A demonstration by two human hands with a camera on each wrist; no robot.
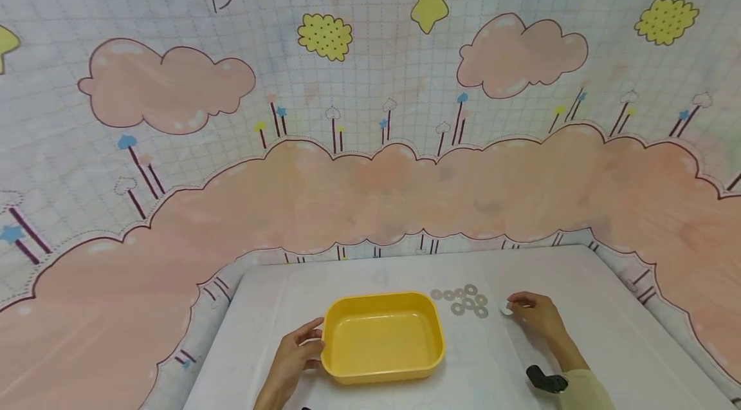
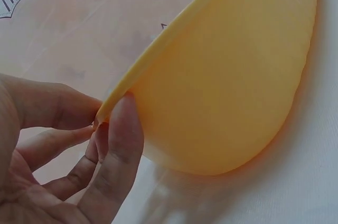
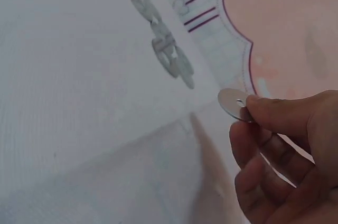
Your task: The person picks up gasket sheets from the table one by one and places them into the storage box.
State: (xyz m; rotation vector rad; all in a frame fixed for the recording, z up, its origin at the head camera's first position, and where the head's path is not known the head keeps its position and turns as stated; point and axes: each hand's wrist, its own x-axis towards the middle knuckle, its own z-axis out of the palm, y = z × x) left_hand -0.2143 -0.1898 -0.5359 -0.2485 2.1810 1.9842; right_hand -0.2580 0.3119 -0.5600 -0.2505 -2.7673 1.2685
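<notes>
At lower right, right hand [image 1: 535, 315] pinches washer [image 3: 229, 102] by its edge alone, risking a slip; left hand [image 1: 293, 353] grips tray [image 1: 382, 338].

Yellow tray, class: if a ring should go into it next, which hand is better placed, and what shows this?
Probably the right hand: it pinches a pale ring near the other rings. The left hand grips the yellow tray on the side away from them.
</notes>
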